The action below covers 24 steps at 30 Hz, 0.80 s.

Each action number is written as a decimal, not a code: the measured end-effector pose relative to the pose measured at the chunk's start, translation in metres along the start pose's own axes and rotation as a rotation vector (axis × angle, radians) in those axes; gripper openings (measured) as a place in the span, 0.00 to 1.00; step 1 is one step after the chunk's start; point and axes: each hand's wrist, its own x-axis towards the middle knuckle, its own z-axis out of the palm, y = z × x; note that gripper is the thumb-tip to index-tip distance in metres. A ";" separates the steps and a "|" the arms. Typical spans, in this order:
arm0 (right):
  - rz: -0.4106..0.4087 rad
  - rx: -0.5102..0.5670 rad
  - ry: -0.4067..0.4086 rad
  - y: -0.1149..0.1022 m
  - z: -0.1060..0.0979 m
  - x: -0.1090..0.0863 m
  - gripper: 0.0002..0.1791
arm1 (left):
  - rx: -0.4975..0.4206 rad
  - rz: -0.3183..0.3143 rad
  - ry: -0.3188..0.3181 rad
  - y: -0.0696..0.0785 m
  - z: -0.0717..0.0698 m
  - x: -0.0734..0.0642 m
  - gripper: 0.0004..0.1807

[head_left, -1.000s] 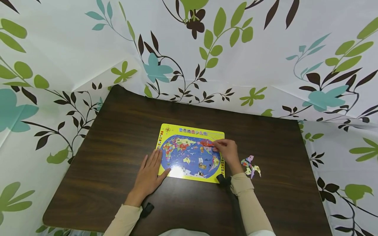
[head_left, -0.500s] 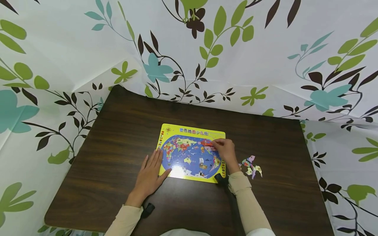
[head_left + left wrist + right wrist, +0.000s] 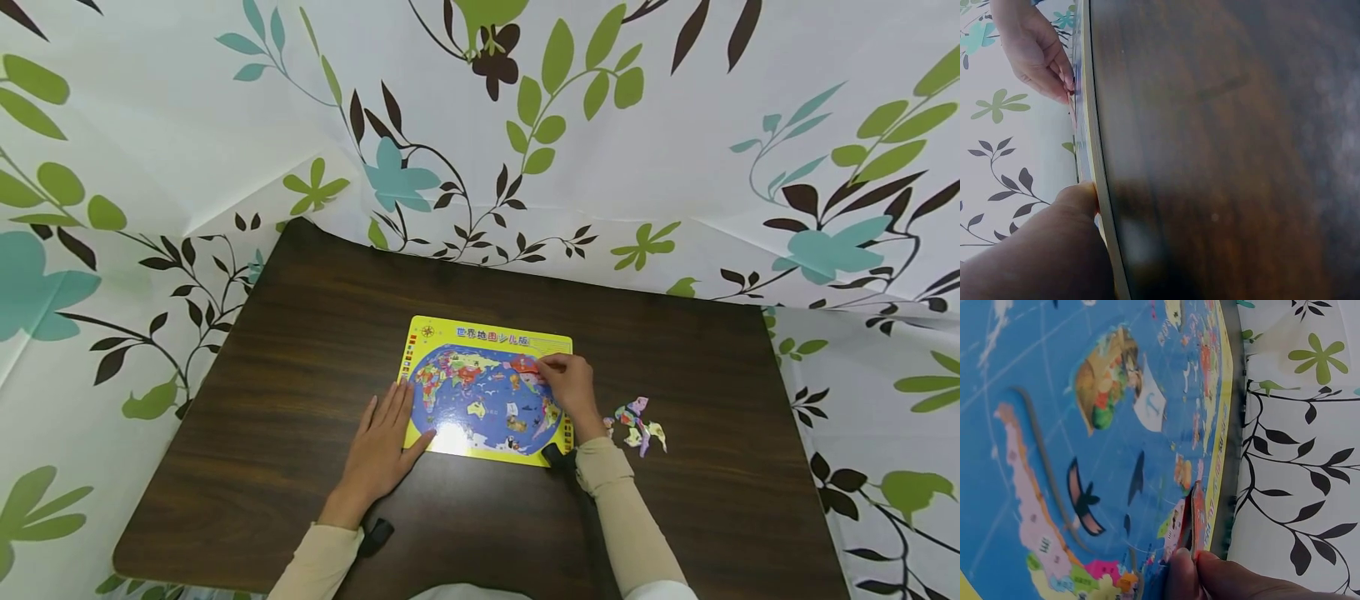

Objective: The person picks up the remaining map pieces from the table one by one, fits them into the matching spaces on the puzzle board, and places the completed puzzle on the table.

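Note:
A yellow-bordered world map puzzle board (image 3: 495, 332) lies on the dark wooden table. Its blue sea area carries coloured continents and small printed animals. My left hand (image 3: 381, 442) rests with straight fingers on the board's left edge, thumb spread at the near edge. At the upper right of the map, my right hand (image 3: 572, 385) pinches a red puzzle piece (image 3: 527, 365) between thumb and fingers. The right wrist view shows that piece (image 3: 1198, 515) tilted, its one edge raised off the board over a dark gap. From the left wrist, the pinching hand (image 3: 1038, 56) appears beyond the board edge.
Several loose puzzle pieces (image 3: 636, 427) lie in a small pile on the table (image 3: 720, 500), right of the board near the right forearm. A white leaf-patterned sheet (image 3: 480, 167) surrounds the table's back and sides. A black strap mount sits at each wrist.
The right hand and forearm have shifted slightly left, with the red puzzle piece still pinched over the same part of the map. The left hand stays in place.

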 end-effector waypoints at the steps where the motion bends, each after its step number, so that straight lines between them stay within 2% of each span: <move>1: -0.008 -0.005 0.003 0.000 0.000 0.000 0.12 | 0.000 0.000 0.000 0.000 0.000 0.000 0.49; 8: -0.068 -0.040 0.021 0.003 0.002 -0.001 0.12 | -0.006 -0.004 -0.003 0.000 0.000 0.001 0.49; 13: -0.090 -0.071 -0.017 0.003 0.002 -0.004 0.13 | -0.007 -0.009 -0.008 0.000 0.000 0.001 0.49; 16: -0.130 -0.126 -0.039 0.001 0.003 -0.006 0.15 | -0.008 -0.010 -0.008 -0.001 0.000 0.001 0.49; 24: -0.186 -0.194 -0.030 0.001 0.006 -0.007 0.15 | -0.005 -0.011 -0.015 0.000 0.000 0.000 0.49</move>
